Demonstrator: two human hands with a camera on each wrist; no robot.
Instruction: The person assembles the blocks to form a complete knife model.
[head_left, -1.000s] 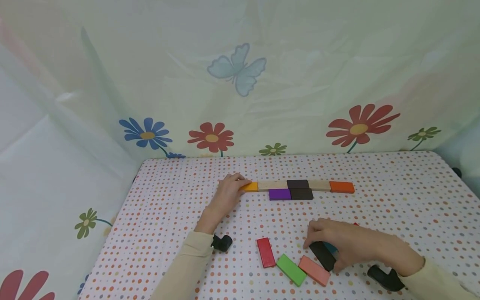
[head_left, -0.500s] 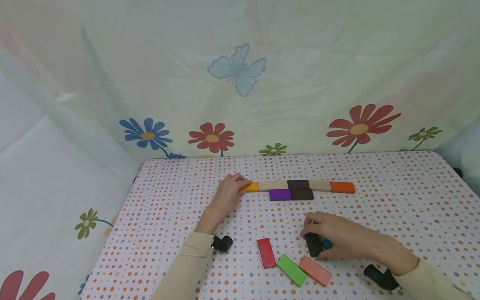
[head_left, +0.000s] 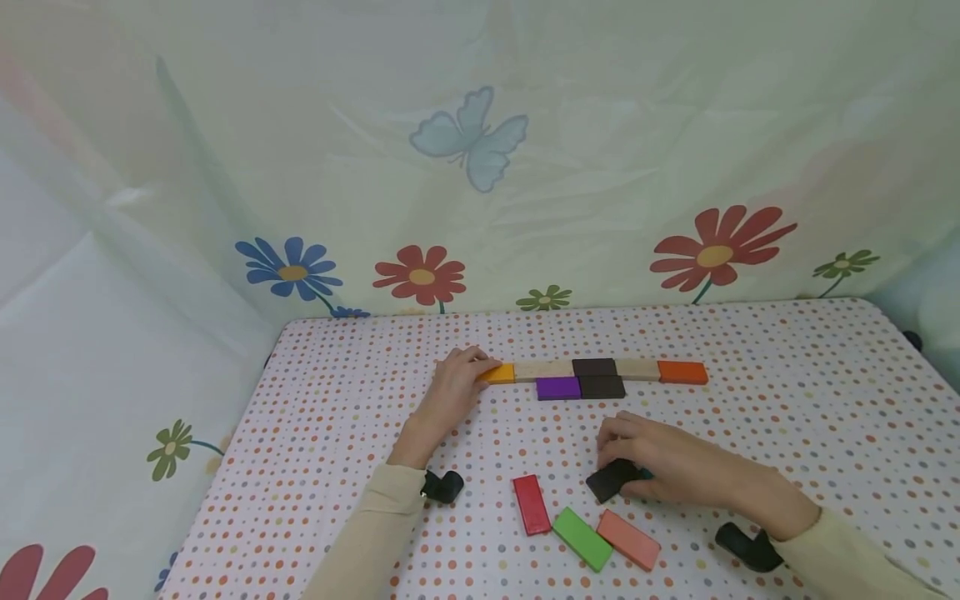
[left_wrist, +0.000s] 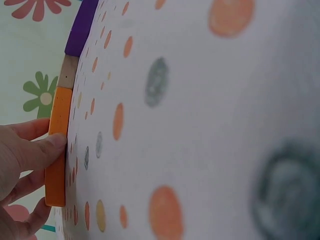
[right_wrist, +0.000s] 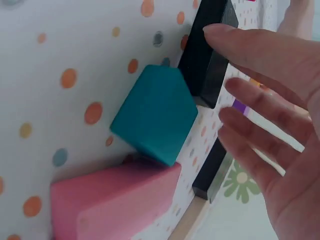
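My left hand [head_left: 455,387] pinches a yellow-orange block [head_left: 502,373] at the left end of a row. In the left wrist view, my thumb lies on the near face of that block. Further right and nearer, my right hand [head_left: 660,454] grips a black block [head_left: 611,480], which lies slanted. The right wrist view shows my thumb pressed on the black block and the other fingers on its far side. Close to it are a teal block [right_wrist: 157,112] and a pink block [right_wrist: 115,202]; my right hand covers most of the teal one and all of the pink one in the head view.
The row continues with wooden blocks [head_left: 543,371], a dark block [head_left: 594,367] and an orange block [head_left: 682,372]. In front sit purple [head_left: 558,388] and dark [head_left: 602,387] blocks. Nearer lie red [head_left: 532,505], green [head_left: 582,539] and salmon [head_left: 628,540] blocks on the dotted cloth [head_left: 345,383].
My right hand has moved left and slightly away with the black block, whose slant has turned the other way. My left hand has stayed at the yellow-orange block.
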